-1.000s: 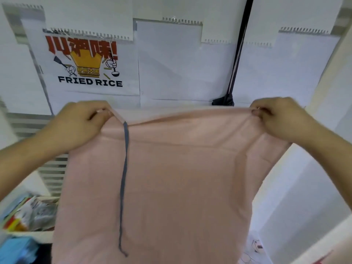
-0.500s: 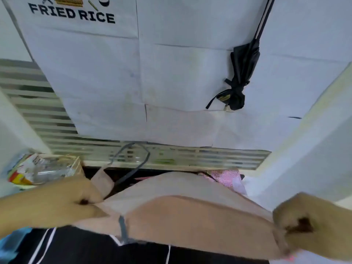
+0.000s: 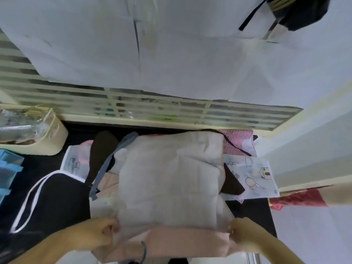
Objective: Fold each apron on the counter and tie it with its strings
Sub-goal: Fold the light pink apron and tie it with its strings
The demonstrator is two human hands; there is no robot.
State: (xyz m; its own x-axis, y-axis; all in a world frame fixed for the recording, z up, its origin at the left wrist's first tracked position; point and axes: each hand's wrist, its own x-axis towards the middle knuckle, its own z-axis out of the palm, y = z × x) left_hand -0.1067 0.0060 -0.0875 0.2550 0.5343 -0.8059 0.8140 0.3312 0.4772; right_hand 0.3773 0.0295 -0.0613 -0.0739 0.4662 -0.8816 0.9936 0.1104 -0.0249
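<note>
The left hand [image 3: 99,235] is curled closed, pinching the near left corner of the pink apron [image 3: 171,183]. The right hand [image 3: 242,233] mirrors it, fingers curled and pinching the near right corner. Between the two hands the cloth's near edge is doubled over, a darker pink band running from one grip to the other, and just below that band, nearer the left hand, a blue-grey string [image 3: 143,251] loops against the fabric.

Beyond the hands the apron spreads out puffed and wrinkled across the dark counter [image 3: 247,208], its pale side up. Out past the left hand, a grey-blue strap [image 3: 103,168] of the apron trails along its left edge. Further left of that hand lies a black apron with white trim [image 3: 57,197], its white loop curving toward the counter edge, and beyond it a white printed cloth [image 3: 76,162]. Far out on the left stand a cream basket [image 3: 51,136] and a light blue box [image 3: 9,168].

Out from the right hand, a white cloth with line drawings [image 3: 253,174] lies beside the pink apron, with a red checked cloth [image 3: 236,141] past it. A red patterned cloth [image 3: 297,199] sits to the right of that hand. At the far side a slatted cream panel [image 3: 152,109] runs along the counter under white paper sheets [image 3: 171,54].
</note>
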